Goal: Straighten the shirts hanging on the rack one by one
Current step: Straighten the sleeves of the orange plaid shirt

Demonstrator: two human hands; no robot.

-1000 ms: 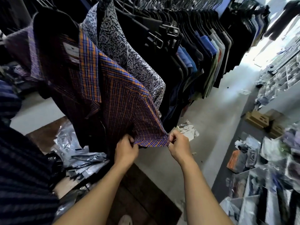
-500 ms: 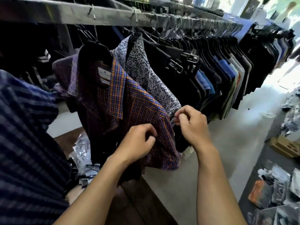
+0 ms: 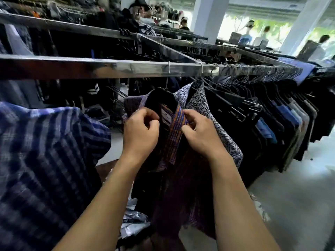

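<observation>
- Hanging under the rack rail (image 3: 108, 67), the plaid shirt (image 3: 174, 134) has its collar pinched by the left hand (image 3: 140, 131) and right hand (image 3: 201, 134).
- Right of the rail, grey floor (image 3: 299, 196) lies open.
- Left, under the rail, a striped shirt (image 3: 45, 151) crowds in.

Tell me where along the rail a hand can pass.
Free: the rail left of the plaid shirt, above the striped shirt. Crowded: right of the leaf-print shirt, hangers sit packed together.
</observation>
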